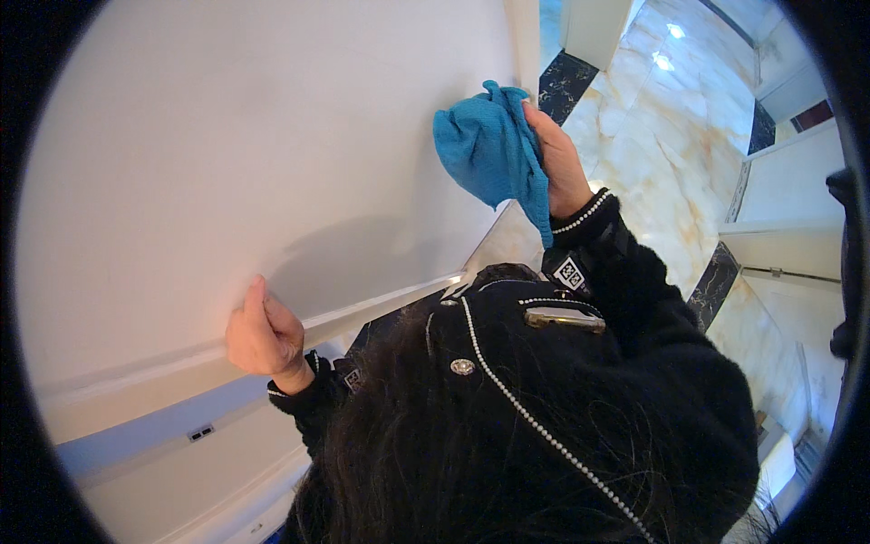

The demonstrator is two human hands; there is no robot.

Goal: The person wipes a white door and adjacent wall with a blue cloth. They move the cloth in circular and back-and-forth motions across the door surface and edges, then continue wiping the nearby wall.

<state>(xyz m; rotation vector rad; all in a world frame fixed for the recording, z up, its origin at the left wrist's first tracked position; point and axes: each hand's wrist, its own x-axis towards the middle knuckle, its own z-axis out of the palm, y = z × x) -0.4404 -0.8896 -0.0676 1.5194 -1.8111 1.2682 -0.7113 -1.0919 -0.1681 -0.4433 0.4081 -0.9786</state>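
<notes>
A crumpled blue cloth (486,146) is held in my right hand (561,160), beside the right edge of a large, pale, flat panel (204,156) that may be a door or a wall. The thumb lies over the cloth; most of the other fingers are hidden behind it. Part of the cloth hangs down by the black sleeve cuff. My left hand (265,340) is by the panel's lower border, loosely curled, with one finger pointing up and nothing visible in it. Whether it touches the panel, I cannot tell.
Glossy marbled floor tiles (652,136) with black marble strips (567,78) lie at the right. A pale door frame (598,30) stands at the top right. A wall socket (201,433) shows at the lower left. A phone-like object (564,318) sticks out of the black jacket's pocket.
</notes>
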